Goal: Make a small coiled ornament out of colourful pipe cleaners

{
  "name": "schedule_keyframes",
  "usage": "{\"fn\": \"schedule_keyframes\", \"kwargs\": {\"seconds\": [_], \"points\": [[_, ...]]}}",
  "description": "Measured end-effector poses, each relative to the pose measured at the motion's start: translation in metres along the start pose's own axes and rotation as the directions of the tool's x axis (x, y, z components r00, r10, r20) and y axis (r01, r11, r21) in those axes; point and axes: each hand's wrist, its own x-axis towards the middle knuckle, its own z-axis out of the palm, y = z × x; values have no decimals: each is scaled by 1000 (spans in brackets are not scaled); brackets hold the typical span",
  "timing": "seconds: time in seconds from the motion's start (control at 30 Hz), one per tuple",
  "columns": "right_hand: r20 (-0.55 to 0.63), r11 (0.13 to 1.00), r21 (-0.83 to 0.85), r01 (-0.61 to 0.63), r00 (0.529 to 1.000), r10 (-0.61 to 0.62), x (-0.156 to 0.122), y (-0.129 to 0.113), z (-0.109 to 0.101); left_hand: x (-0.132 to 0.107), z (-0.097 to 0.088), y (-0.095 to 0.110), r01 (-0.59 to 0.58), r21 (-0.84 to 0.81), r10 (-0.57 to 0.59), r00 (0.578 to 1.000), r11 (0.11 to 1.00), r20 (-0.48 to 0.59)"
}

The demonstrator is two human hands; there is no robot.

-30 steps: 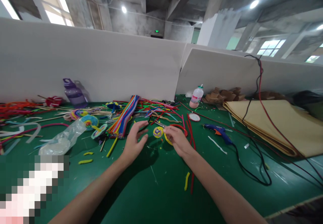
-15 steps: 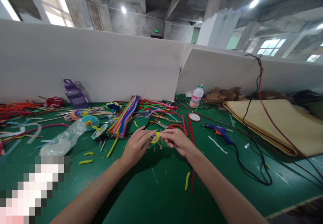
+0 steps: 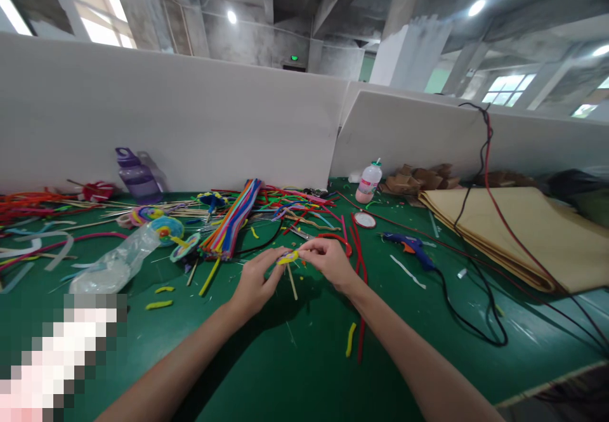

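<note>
Between my hands is a small yellow and purple pipe-cleaner disc (image 3: 287, 258) with a thin wooden stick (image 3: 292, 282) pointing down from it. My left hand (image 3: 259, 277) grips the disc's left edge between thumb and fingers. My right hand (image 3: 328, 260) pinches at its right edge; its fingertips partly cover the spot. Just beyond the right hand lie red-handled scissors (image 3: 345, 242). A bundle of many-coloured pipe cleaners (image 3: 233, 219) lies beyond the left hand. Short yellow pieces (image 3: 159, 305) rest on the green table (image 3: 304, 371).
A blue hot glue gun (image 3: 410, 248) with a black cord lies to the right, near folded brown paper (image 3: 499, 231). A pink-labelled bottle (image 3: 368, 182) and a purple bottle (image 3: 137, 176) stand by the white partition (image 3: 214, 117). A plastic bag (image 3: 111, 263) lies left.
The disc has tipped from facing me to nearly edge-on, so its stick now shows below. Both hands still hold it, with the fingers slightly shifted.
</note>
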Motion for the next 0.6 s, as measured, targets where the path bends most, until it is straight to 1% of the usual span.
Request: {"fn": "schedule_keyframes", "kwargs": {"seconds": [0.13,0.23,0.4,0.53,0.6], "points": [[-5,989,-115,95,995,-96,-1,-1,-3,3,1,11,153,-173,-150,988,973,32],[-41,969,-193,156,985,-167,-3,-3,-2,6,1,15,240,-247,-238,970,939,37],[-57,942,-272,194,975,-217,-7,-4,3,7,3,17,272,-247,-277,961,930,14],[-103,908,-348,233,953,-284,-10,-6,7,7,4,19,278,-252,-285,959,927,10],[-107,881,-400,254,941,-320,-11,-7,8,7,4,20,294,-268,-302,953,917,14]]}}
